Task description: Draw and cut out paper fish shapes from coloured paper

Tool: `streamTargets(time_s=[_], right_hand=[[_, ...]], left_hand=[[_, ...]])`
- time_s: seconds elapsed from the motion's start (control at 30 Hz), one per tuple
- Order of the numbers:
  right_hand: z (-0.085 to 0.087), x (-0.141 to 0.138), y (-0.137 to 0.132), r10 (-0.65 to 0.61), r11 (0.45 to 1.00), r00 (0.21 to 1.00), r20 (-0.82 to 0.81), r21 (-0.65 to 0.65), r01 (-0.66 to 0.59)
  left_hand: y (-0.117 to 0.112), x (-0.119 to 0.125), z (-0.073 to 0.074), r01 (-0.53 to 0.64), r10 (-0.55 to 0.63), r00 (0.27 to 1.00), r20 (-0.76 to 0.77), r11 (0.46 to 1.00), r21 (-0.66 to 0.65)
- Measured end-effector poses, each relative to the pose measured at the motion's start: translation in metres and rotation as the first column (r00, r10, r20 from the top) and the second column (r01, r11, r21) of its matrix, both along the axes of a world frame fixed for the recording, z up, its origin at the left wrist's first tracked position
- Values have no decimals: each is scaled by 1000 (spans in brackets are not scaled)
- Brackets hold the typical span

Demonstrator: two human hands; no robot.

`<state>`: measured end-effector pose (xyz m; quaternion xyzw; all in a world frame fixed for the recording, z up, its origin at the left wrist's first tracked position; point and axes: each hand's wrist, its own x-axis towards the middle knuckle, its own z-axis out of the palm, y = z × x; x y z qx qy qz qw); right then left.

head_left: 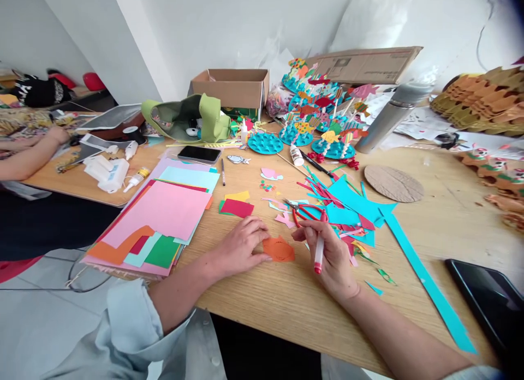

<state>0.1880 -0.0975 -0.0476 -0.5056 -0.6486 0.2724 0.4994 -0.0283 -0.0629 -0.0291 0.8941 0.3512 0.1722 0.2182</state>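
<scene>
My left hand point(242, 248) rests on the table with thumb and fingers pinching the left edge of a small orange paper piece point(279, 249). Faint drawn lines show on that paper. In my right hand point(333, 254), just right of it, is a white marker with red ends point(319, 250), gripped between thumb and fingers and clear of the paper. Whether it is capped I cannot tell. Beyond my right hand lie red-handled scissors point(305, 209) among blue paper scraps point(352, 197). Red paper point(236, 207) lies beyond my left hand, near a pink paper cutout point(271, 174).
Stacked coloured sheets point(164, 211) lie left, with a phone point(199, 154) behind. Blue discs with paper fish point(333, 146), a steel bottle point(385, 118) and a cardboard oval point(393, 183) stand or lie farther back. Another phone point(487, 298) is right. Another person's arm point(33, 150) reaches in at left.
</scene>
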Motion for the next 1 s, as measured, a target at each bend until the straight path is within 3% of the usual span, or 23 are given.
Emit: streamTargets(time_s=[0.1, 0.23, 0.43, 0.57, 0.77, 1.0], right_hand=[[0, -1, 0, -27, 998, 999, 32, 58, 25], [6, 0, 3, -55, 993, 978, 201, 116, 32], [21, -1, 6, 10, 996, 906, 424, 80, -48], [29, -6, -13, 34, 995, 809, 586, 53, -80], [21, -10, -46, 74, 989, 695, 715, 34, -141], [23, -10, -41, 91, 983, 691, 717, 47, -179]], left_hand=[[-1, 2, -2, -36, 37, 999, 32, 999, -33], [-3, 2, -4, -58, 59, 997, 41, 998, -19], [-13, 0, 3, -2, 16, 996, -82, 986, 166], [-24, -2, 10, 48, 6, 978, -210, 966, 254], [-59, -5, 9, -45, 140, 954, -264, 940, 337], [-105, -3, 12, -132, 163, 977, -135, 968, 214]])
